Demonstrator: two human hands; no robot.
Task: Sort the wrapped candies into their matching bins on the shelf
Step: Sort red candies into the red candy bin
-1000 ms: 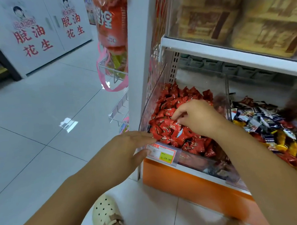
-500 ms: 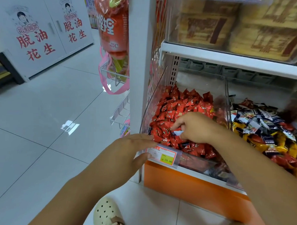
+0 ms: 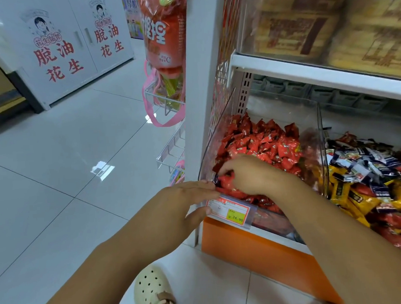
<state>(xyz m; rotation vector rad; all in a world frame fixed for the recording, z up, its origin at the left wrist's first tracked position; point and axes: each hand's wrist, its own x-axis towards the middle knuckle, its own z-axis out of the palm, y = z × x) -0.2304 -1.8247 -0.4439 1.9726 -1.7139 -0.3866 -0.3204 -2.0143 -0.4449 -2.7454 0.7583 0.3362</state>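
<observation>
Reaching into the clear bin [image 3: 217,137] of red candies [image 3: 263,144] at centre frame, the right hand [image 3: 251,175] pinches a dark-blue candy [image 3: 216,179] mostly hidden under its curled fingers, now nearer the front-left corner than before, while the left hand [image 3: 185,200] still lies flat on the rim and the mixed candies [image 3: 368,167] are cut off at right.

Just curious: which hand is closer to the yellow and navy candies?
Right hand: among the red candies, just across the clear divider from the yellow and navy candies; the left hand rests farther left, on the front rim of their bin.
</observation>
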